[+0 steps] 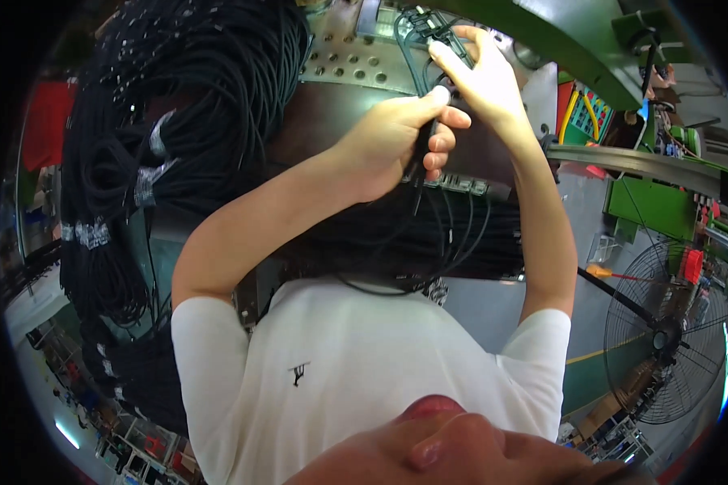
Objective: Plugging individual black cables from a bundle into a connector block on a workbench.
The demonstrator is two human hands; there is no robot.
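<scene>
Left hand: my left hand [412, 133] is curled closed, fingers gripping the black cables [417, 168], with the thumb on top and the loose ends hanging toward my chest.
Right hand: my right hand [485, 79] reaches farther out, thumb and forefinger at the small black parts [429, 26]; whether they pinch firmly or only rest there, I cannot tell.
Where the cables are: in my left fist, in front of me, with thin dark strands running far from it toward those black parts.
Under the work: a holed metal surface [346, 71], beyond my left wrist and short of the black parts.
To my left: a big heap of coiled black cable [218, 73], bound in places with pale wraps [146, 186].
Nearer me: more dark cable [477, 242] lying across, below a row of pale connectors [465, 185].
Far right: a green machine frame [578, 44].
Step in hand: I judge it to be handling the strands at the black parts, left hand steadying, right hand doing the fine work.
Next move: it seems to call for a steady left grip, slack strands and precise right fingertips.
</scene>
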